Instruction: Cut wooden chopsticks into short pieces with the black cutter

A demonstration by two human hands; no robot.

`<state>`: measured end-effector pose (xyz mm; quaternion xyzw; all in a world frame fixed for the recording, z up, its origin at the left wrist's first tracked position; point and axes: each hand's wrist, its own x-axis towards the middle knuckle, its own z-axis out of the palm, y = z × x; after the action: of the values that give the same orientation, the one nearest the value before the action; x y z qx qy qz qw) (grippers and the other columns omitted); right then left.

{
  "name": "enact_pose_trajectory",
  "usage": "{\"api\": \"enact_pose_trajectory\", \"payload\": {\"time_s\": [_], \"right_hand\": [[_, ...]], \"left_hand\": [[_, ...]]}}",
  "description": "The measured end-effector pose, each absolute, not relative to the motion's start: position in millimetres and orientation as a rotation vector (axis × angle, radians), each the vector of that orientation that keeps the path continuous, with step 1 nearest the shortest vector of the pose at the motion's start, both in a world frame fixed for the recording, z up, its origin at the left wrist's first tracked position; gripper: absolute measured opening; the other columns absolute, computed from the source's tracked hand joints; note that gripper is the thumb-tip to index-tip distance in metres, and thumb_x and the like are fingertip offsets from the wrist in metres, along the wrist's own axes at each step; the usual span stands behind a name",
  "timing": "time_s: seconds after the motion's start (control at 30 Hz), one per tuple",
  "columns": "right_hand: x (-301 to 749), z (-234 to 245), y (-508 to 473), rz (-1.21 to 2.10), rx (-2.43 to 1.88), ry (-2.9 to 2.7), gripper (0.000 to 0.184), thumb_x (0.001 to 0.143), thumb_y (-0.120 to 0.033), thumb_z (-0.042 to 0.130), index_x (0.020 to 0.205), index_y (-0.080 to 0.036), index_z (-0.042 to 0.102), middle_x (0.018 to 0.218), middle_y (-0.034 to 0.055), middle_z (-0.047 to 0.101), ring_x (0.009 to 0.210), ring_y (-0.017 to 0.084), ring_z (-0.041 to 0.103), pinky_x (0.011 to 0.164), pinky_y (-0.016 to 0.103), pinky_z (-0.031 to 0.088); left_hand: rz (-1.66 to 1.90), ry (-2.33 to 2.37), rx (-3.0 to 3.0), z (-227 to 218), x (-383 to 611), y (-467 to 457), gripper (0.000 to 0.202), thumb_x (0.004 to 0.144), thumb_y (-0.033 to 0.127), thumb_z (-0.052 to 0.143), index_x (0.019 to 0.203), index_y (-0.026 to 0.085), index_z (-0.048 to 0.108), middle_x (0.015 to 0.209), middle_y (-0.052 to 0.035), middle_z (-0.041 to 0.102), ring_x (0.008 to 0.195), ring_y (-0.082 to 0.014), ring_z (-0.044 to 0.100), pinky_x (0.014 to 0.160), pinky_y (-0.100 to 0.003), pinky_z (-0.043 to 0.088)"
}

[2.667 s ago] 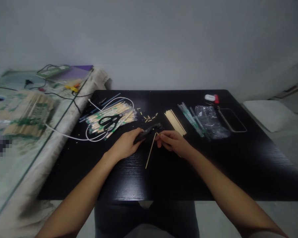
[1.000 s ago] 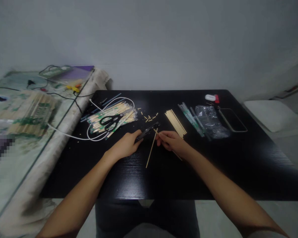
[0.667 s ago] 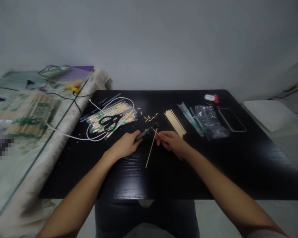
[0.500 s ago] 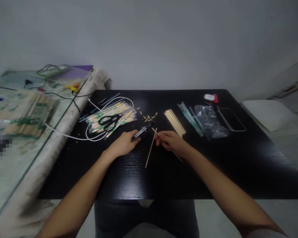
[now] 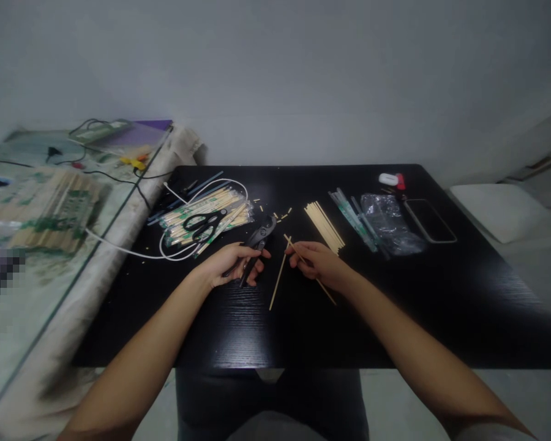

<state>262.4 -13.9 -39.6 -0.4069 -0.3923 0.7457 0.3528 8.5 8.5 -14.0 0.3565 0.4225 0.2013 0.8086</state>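
In the head view my left hand [image 5: 239,263] is closed around the black handles of a pair of pliers [image 5: 263,231], whose jaws point away from me over the table. My right hand [image 5: 319,262] pinches a thin wooden chopstick [image 5: 327,293] near its far end, with the other end slanting toward me. A second chopstick [image 5: 277,284] leans the other way beside my right fingertips and crosses the first near the top. Whether the fingers also touch it, I cannot tell. Short cut-off wood pieces [image 5: 282,215] lie scattered beyond the pliers.
A row of bare chopsticks [image 5: 324,226] lies beyond my right hand. Black scissors [image 5: 205,223] rest on wrapped chopsticks [image 5: 179,233] at left, near a white cable [image 5: 123,252]. Clear wrappers [image 5: 390,226], a phone [image 5: 429,220] and a white case [image 5: 389,179] are at right on the black table [image 5: 239,343].
My left hand has turned the pliers, so the jaws and both handles now show, and has drawn them slightly left, away from the chopstick tips. My right hand has barely moved.
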Motion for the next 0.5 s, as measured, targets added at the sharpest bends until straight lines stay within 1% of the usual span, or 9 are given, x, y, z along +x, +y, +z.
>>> {"api": "enact_pose_trajectory", "payload": {"time_s": [0.07, 0.17, 0.23, 0.3, 0.33, 0.4, 0.5], "right_hand": [[262.5, -38.6, -14.3, 1.935, -1.049, -1.002, 0.035, 0.087, -0.048, 0.073, 0.1, -0.016, 0.071, 0.068, -0.0001, 0.068, 0.037, 0.003, 0.026, 0.036, 0.021, 0.013], [262.5, -35.1, -16.2, 1.925, -1.046, -0.982, 0.043, 0.088, -0.044, 0.073, 0.122, -0.019, 0.067, 0.068, -0.0016, 0.067, 0.038, 0.004, 0.027, 0.037, 0.021, 0.014], [262.5, -32.3, -17.9, 1.909, -1.048, -0.984, 0.053, 0.09, -0.04, 0.07, 0.139, -0.023, 0.059, 0.068, -0.0026, 0.067, 0.039, 0.005, 0.028, 0.039, 0.02, 0.016], [262.6, -29.9, -19.3, 1.906, -1.054, -0.993, 0.06, 0.092, -0.036, 0.066, 0.149, -0.025, 0.051, 0.068, -0.0036, 0.066, 0.04, 0.005, 0.029, 0.039, 0.019, 0.016], [262.5, -29.2, -19.7, 1.909, -1.057, -0.998, 0.061, 0.093, -0.036, 0.065, 0.151, -0.026, 0.049, 0.066, -0.0042, 0.064, 0.04, 0.005, 0.03, 0.039, 0.019, 0.016], [262.3, -28.6, -19.9, 1.915, -1.066, -1.009, 0.059, 0.093, -0.035, 0.062, 0.15, -0.024, 0.049, 0.062, -0.0056, 0.061, 0.039, 0.006, 0.03, 0.038, 0.019, 0.015], [261.8, -29.0, -19.8, 1.909, -1.08, -1.031, 0.054, 0.093, -0.035, 0.06, 0.145, -0.023, 0.052, 0.056, -0.0074, 0.057, 0.037, 0.007, 0.03, 0.037, 0.018, 0.015]], "left_hand": [[0.409, 0.846, 0.726, -14.9, 7.1, 8.8, 0.028, 0.086, 0.027, 0.067, 0.105, 0.008, 0.071, 0.079, -0.0122, 0.072, 0.059, -0.0195, 0.069, 0.056, -0.034, 0.061], [0.42, 0.787, 0.728, -12.0, 8.0, 6.3, 0.03, 0.086, 0.03, 0.067, 0.105, 0.008, 0.071, 0.08, -0.0123, 0.072, 0.06, -0.0185, 0.068, 0.056, -0.031, 0.059], [0.471, 0.791, 0.776, -9.4, 10.6, 3.3, 0.03, 0.086, 0.033, 0.069, 0.104, 0.009, 0.071, 0.073, -0.0085, 0.068, 0.054, -0.0154, 0.062, 0.049, -0.027, 0.054], [0.53, 0.848, 0.841, -7.9, 14.0, 0.1, 0.029, 0.086, 0.035, 0.071, 0.101, 0.011, 0.069, 0.066, -0.0026, 0.061, 0.047, -0.011, 0.053, 0.042, -0.022, 0.044], [0.556, 0.892, 0.881, -7.8, 15.7, -1.2, 0.028, 0.085, 0.036, 0.073, 0.1, 0.012, 0.068, 0.063, 0.0003, 0.057, 0.044, -0.0091, 0.049, 0.039, -0.02, 0.039], [0.601, 0.981, 0.982, -8.9, 19.1, -3.4, 0.027, 0.083, 0.036, 0.076, 0.097, 0.015, 0.065, 0.059, 0.0046, 0.05, 0.041, -0.0067, 0.041, 0.037, -0.018, 0.032], [0.648, 1.049, 1.151, -12.3, 23.2, -5.0, 0.027, 0.083, 0.037, 0.076, 0.095, 0.018, 0.062, 0.057, 0.0074, 0.046, 0.04, -0.0066, 0.039, 0.037, -0.018, 0.031]]}}
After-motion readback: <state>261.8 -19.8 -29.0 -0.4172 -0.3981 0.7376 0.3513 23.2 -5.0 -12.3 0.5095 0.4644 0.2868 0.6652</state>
